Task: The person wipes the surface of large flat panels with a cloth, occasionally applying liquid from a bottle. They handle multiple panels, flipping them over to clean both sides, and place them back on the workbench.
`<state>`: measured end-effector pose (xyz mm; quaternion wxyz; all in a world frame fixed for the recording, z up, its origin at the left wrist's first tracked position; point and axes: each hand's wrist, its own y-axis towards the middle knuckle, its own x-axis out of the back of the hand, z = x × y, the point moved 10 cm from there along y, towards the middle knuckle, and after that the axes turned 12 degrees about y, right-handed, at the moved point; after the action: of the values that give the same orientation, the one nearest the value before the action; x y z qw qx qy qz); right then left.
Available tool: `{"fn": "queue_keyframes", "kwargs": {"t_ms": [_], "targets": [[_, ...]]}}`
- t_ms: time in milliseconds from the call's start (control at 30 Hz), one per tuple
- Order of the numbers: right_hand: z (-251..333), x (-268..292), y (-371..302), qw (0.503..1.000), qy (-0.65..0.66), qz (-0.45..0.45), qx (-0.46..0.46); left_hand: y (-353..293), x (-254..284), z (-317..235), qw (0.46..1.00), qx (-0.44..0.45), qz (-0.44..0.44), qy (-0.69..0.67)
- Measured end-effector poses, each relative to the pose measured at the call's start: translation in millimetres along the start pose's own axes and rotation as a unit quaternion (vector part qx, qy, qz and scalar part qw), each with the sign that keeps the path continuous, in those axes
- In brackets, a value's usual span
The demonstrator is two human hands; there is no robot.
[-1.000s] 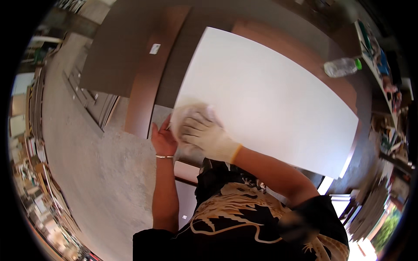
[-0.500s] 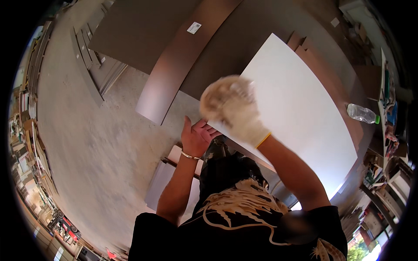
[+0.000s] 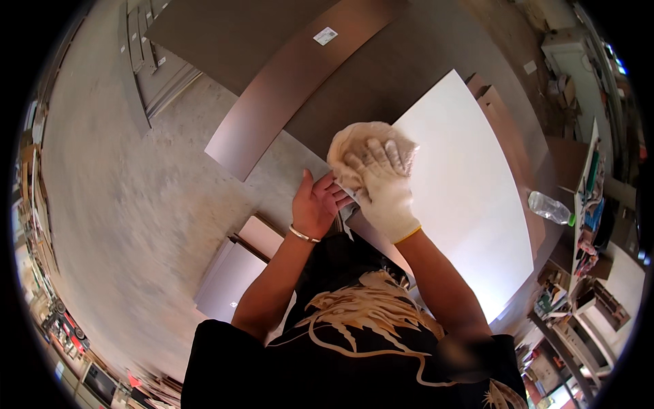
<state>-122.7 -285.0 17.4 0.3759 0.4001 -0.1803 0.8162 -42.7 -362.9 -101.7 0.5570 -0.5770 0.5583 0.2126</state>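
A white panel lies on the stack at right. My right hand, in a pale knitted glove with a yellow cuff edge, presses a soft beige cleaning cloth against the panel's left corner. Its fingers are spread over the cloth and bunch it under the palm. My bare left hand, with a bracelet at the wrist, is turned palm up beside that corner. Its thumb stands apart and its fingers reach toward the panel's edge; whether they touch it is hidden.
Dark brown boards lie beyond, with a glossy brown strip across them. A plastic bottle lies at right. Smaller panels stand at lower left on the concrete floor. Shelving and clutter line both sides.
The gloved right hand and the cloth, blurred before, now show sharply at the panel's left corner. The left hand stays palm up beside them. The whole view has shifted slightly.
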Motion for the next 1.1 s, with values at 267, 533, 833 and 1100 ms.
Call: {"fn": "queue_keyframes", "kwargs": {"t_ms": [267,533,833,1100], "targets": [[24.5,-10.3,-24.7,0.998,-0.014,0.054,0.04,-2.3,-6.4,0.1,0.987,-0.004,-0.163,0.002],[30.9,-4.4,-33.0,0.997,0.002,0.053,0.056,-5.9,3.7,-0.4,0.987,-0.033,-0.156,-0.009],[19.9,-13.5,-2.9,0.995,-0.007,0.061,0.079,-15.5,-2.0,-9.7,0.943,-0.083,-0.323,0.002],[-208.8,116.3,73.7,0.949,-0.136,-0.072,-0.276,-11.7,31.7,7.3,0.959,-0.046,-0.265,0.096]]}}
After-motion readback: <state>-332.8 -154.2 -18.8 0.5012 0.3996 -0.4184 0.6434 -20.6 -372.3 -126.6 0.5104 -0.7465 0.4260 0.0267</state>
